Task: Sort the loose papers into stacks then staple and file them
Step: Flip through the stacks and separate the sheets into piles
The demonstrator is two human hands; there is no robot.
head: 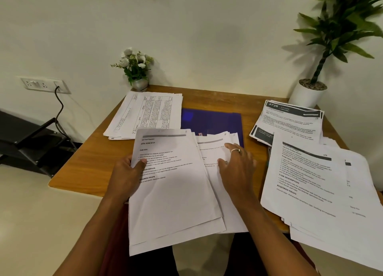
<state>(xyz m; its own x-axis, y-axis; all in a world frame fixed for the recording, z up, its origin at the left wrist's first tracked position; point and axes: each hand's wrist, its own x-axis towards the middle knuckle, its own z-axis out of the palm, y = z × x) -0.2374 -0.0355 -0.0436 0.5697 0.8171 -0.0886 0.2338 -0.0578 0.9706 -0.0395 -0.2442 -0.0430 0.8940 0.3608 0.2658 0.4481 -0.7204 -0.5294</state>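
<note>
A: Item and location?
B: Loose papers [172, 193], a fanned sheaf at the middle of the table's [89, 164] near edge, overlapping the blue folder [211, 120].
A: Hands?
B: Left hand [126, 174] pinches the sheaf's left edge, thumb on top. Right hand [236, 168] lies flat on the lower sheets, fingers spread.
A: Handling?
B: Light, limp, probably slippery sheet on sheet and apt to slide apart. Take by an edge, supported beneath.

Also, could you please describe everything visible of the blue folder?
The blue folder lies flat at the middle back of the wooden desk. It looks like glossy dark-blue plastic, with a lighter blue square near its far-left corner. The fanned papers in front cover its near edge and part of a small red label.
</note>
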